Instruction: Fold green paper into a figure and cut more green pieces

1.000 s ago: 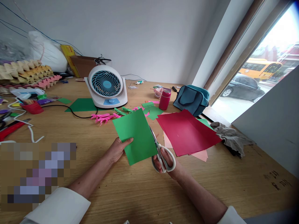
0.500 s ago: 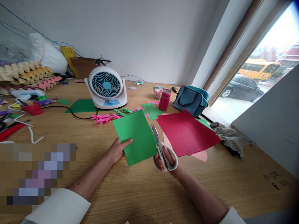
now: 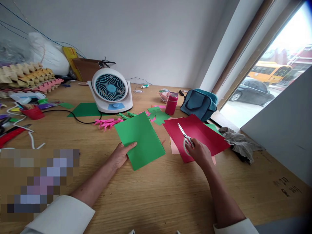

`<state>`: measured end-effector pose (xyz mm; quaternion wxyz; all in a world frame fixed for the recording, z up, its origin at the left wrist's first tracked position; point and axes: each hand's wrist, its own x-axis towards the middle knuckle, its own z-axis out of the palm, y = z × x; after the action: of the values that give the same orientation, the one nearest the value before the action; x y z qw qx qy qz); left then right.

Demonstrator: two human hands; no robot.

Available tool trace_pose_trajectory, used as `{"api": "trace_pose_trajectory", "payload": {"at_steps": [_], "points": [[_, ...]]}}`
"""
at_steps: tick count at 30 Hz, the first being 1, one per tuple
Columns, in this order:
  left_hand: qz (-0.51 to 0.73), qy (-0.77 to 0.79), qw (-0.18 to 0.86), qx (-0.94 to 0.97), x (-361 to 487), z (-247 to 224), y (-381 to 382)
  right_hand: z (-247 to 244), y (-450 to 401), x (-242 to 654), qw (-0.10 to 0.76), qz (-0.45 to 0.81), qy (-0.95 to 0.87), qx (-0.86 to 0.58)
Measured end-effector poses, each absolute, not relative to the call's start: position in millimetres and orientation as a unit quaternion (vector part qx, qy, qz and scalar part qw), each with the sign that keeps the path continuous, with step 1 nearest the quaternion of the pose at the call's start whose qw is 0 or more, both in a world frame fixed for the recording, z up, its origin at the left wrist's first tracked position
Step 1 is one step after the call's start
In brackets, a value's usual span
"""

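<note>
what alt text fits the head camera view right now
The left hand holds a green sheet while the right hand holds white-handled scissors over red sheets on a wooden table. Behind them stand a fan, a red bottle and a blue bag.

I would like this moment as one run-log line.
left hand: holds green paper sheet | right hand: holds scissors over red paper sheets | scissors touching sheets: unclear
</note>
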<state>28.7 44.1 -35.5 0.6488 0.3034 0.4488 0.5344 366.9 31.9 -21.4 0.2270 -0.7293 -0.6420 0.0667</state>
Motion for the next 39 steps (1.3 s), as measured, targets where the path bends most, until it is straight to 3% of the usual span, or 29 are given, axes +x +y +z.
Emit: {"api": "trace_pose_trajectory", "payload": {"at_steps": [3, 9, 12, 14, 16, 18, 20, 22, 32, 39], "points": [[0.533, 0.453, 0.651, 0.295, 28.9, -34.0, 43.3, -27.8, 39.3, 385.8, 0.124, 0.016, -0.602, -0.788], [0.531, 0.438, 0.661, 0.298, 28.9, -33.1, 42.8, -30.1, 40.4, 398.6, 0.074, -0.014, -0.566, -0.821], [0.526, 0.434, 0.665, 0.305, 29.6, -33.7, 41.8, -26.3, 37.8, 388.1, 0.135, -0.047, -0.577, -0.804], [0.528, 0.436, 0.658, 0.314, 30.7, -34.9, 40.7, -23.4, 33.7, 371.7, 0.244, -0.018, -0.623, -0.743], [0.531, 0.437, 0.647, 0.331, 32.0, -37.1, 39.5, -20.7, 26.6, 348.9, 0.353, 0.128, -0.673, -0.637], [0.528, 0.437, 0.638, 0.352, 33.1, -40.0, 38.6, -18.3, 16.9, 323.9, 0.397, 0.315, -0.667, -0.546], [0.519, 0.439, 0.632, 0.372, 33.8, -43.2, 38.2, -16.6, 7.1, 302.2, 0.406, 0.432, -0.651, -0.474], [0.51, 0.44, 0.626, 0.391, 34.2, -46.0, 38.2, -16.7, 0.0, 287.9, 0.41, 0.472, -0.648, -0.434], [0.501, 0.448, 0.599, 0.434, 34.4, -51.7, 39.4, -34.7, 3.7, 281.6, 0.423, 0.502, -0.599, -0.458], [0.485, 0.455, 0.597, 0.449, 33.4, -52.1, 40.0, -45.3, 6.3, 281.9, 0.43, 0.443, -0.621, -0.482]]}}
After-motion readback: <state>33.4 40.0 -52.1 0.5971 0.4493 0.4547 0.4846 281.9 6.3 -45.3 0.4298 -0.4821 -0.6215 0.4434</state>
